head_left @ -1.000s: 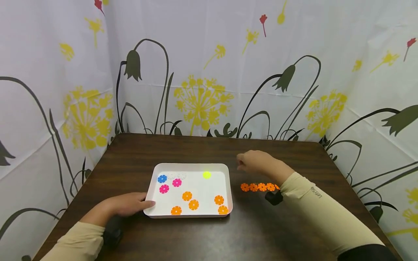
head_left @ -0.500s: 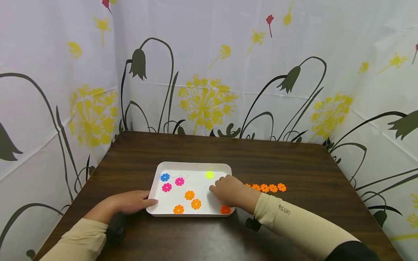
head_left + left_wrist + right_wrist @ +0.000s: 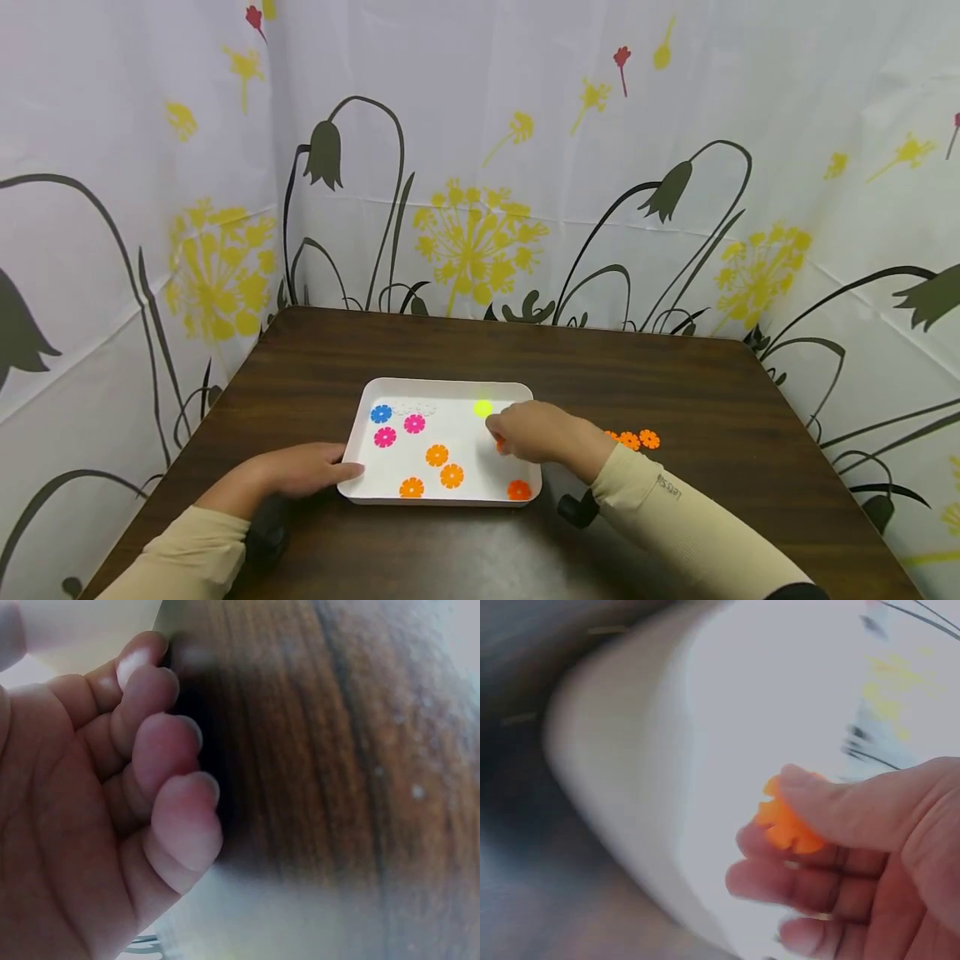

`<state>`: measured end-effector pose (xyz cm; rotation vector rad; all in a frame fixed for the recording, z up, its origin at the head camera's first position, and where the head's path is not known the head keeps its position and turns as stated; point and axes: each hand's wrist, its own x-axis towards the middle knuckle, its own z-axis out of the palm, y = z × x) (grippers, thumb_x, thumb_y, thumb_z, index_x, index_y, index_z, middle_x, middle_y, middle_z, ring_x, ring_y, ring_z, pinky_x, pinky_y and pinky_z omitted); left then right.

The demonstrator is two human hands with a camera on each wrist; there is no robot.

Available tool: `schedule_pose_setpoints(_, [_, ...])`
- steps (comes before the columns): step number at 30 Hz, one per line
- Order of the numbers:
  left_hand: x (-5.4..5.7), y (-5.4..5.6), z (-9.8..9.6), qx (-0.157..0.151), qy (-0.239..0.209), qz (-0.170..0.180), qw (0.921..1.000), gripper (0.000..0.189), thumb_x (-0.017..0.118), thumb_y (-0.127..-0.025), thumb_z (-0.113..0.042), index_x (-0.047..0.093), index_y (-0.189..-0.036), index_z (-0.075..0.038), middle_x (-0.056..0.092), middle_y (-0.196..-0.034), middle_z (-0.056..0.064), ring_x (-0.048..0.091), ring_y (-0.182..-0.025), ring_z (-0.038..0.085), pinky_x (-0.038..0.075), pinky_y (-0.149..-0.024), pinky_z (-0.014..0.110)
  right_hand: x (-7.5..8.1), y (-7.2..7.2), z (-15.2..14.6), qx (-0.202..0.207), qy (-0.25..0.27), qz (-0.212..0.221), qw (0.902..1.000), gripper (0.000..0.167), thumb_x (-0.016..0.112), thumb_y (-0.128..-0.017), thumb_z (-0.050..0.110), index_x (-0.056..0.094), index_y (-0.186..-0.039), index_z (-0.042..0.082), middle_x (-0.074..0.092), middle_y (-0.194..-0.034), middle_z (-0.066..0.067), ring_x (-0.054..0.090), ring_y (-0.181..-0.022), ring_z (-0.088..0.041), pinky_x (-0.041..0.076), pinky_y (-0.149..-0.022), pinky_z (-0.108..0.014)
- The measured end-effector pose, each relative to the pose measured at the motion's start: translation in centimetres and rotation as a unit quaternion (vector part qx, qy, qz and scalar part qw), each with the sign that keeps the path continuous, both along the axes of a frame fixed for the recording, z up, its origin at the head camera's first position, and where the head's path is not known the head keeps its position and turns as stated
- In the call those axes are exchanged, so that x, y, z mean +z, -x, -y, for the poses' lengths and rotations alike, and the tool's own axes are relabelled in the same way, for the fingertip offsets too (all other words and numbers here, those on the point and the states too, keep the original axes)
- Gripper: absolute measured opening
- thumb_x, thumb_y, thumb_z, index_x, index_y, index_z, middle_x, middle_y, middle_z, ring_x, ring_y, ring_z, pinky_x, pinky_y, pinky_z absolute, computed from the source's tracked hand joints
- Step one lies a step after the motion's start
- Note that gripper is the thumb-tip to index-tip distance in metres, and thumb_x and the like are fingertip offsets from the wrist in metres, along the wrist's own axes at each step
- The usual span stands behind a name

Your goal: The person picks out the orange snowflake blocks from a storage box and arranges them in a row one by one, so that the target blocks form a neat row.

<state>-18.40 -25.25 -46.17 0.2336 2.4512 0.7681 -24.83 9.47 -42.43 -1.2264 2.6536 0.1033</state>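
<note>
My right hand [image 3: 534, 431], over the right part of the white tray [image 3: 465, 492], pinches an orange flower-shaped disc [image 3: 789, 825] between thumb and fingers. Only a sliver of that disc shows in the head view. My left hand [image 3: 300, 469] grips the tray's left edge, thumb over the rim; its curled fingers [image 3: 187, 825] show close to the table in the left wrist view. Inside the tray lie several orange discs [image 3: 452, 476], two pink discs [image 3: 385, 437], a blue disc [image 3: 381, 414], a yellow disc [image 3: 483, 408] and some clear pieces [image 3: 414, 409].
Right of the tray, a row of orange discs [image 3: 630, 440] lies on the dark wooden table [image 3: 675, 517], partly hidden behind my right wrist. A white flower-printed curtain [image 3: 480, 150] stands behind the table and along both sides.
My right hand has moved left from above the orange row to the tray and taken hold of an orange disc there. The left hand stays at the tray's edge.
</note>
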Motion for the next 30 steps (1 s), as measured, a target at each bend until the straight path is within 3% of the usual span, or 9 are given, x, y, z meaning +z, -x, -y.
schedule_pose_setpoints(3, [-0.2, 0.0, 0.0, 0.001, 0.000, 0.002, 1.0000, 0.062, 0.059, -0.095, -0.045, 0.049, -0.139, -0.002, 0.056, -0.135, 0.018, 0.051, -0.125, 0.040, 0.035, -0.107, 0.062, 2.1, 0.1, -1.1, -0.020, 0.137, 0.047, 0.9893, 0.009, 0.067, -0.094, 0.020, 0.059, -0.094, 0.021, 0.062, -0.079, 0.011, 0.057, -0.067, -0.007, 0.047, -0.060, -0.021])
schedule_pose_setpoints(6, [-0.2, -0.1, -0.1, 0.004, 0.004, 0.004, 1.0000, 0.065, 0.059, -0.094, -0.047, 0.048, -0.140, -0.002, 0.055, -0.137, 0.019, 0.050, -0.127, 0.042, 0.034, -0.108, 0.063, 3.6, -0.3, -2.8, -0.027, 0.263, 0.074, 0.9617, 0.007, 0.063, -0.096, 0.014, 0.062, -0.102, 0.019, 0.068, -0.087, 0.010, 0.064, -0.073, -0.005, 0.053, -0.067, -0.022])
schedule_pose_setpoints(10, [-0.1, -0.2, -0.2, 0.014, 0.009, 0.007, 0.9998, 0.068, 0.059, -0.094, -0.048, 0.047, -0.141, 0.000, 0.054, -0.139, 0.019, 0.048, -0.129, 0.042, 0.033, -0.109, 0.062, 4.4, -1.1, -5.2, -0.031, 0.402, 0.089, 0.9107, 0.011, 0.062, -0.097, 0.011, 0.066, -0.105, 0.016, 0.071, -0.094, 0.004, 0.069, -0.081, -0.010, 0.057, -0.077, -0.025])
schedule_pose_setpoints(14, [0.3, -0.3, -0.2, 0.014, 0.008, 0.007, 0.9999, 0.066, 0.059, -0.094, -0.047, 0.047, -0.141, -0.001, 0.054, -0.138, 0.019, 0.049, -0.127, 0.041, 0.034, -0.108, 0.063, 4.5, -1.6, -7.2, -0.016, 0.513, 0.085, 0.8540, 0.017, 0.064, -0.093, 0.003, 0.067, -0.107, 0.011, 0.073, -0.095, -0.008, 0.071, -0.080, -0.022, 0.060, -0.074, -0.032])
schedule_pose_setpoints(18, [0.3, -0.3, -0.3, 0.014, 0.009, 0.006, 0.9998, 0.066, 0.059, -0.094, -0.048, 0.048, -0.141, -0.002, 0.054, -0.138, 0.019, 0.050, -0.127, 0.040, 0.035, -0.108, 0.062, 4.9, -1.9, -9.1, -0.001, 0.575, 0.080, 0.8144, 0.018, 0.062, -0.091, -0.008, 0.064, -0.104, 0.004, 0.073, -0.090, -0.016, 0.071, -0.070, -0.025, 0.060, -0.065, -0.037])
schedule_pose_setpoints(19, [0.3, -0.3, -0.4, 0.013, 0.011, 0.006, 0.9998, 0.067, 0.059, -0.094, -0.048, 0.048, -0.141, -0.002, 0.054, -0.138, 0.019, 0.050, -0.127, 0.041, 0.035, -0.108, 0.062, 5.1, -2.0, -9.6, -0.002, 0.584, 0.081, 0.8073, 0.018, 0.061, -0.091, -0.009, 0.063, -0.103, 0.003, 0.073, -0.089, -0.017, 0.070, -0.069, -0.025, 0.060, -0.064, -0.037])
schedule_pose_setpoints(25, [0.3, -0.4, -0.1, 0.009, 0.013, -0.002, 0.9999, 0.068, 0.058, -0.095, -0.048, 0.046, -0.141, 0.000, 0.054, -0.138, 0.021, 0.050, -0.127, 0.042, 0.035, -0.107, 0.063, 6.1, -2.7, -11.8, -0.034, 0.616, 0.043, 0.7857, 0.015, 0.057, -0.093, -0.009, 0.059, -0.106, -0.003, 0.073, -0.090, -0.011, 0.071, -0.073, -0.020, 0.058, -0.066, -0.028])
schedule_pose_setpoints(30, [0.3, -0.3, 0.0, 0.004, 0.012, 0.000, 0.9999, 0.068, 0.058, -0.095, -0.047, 0.046, -0.141, 0.001, 0.054, -0.138, 0.021, 0.050, -0.126, 0.042, 0.035, -0.107, 0.063, 6.5, -2.7, -12.9, -0.012, 0.672, 0.020, 0.7406, 0.022, 0.051, -0.093, -0.017, 0.059, -0.113, -0.013, 0.071, -0.099, -0.021, 0.071, -0.079, -0.022, 0.056, -0.066, -0.025])
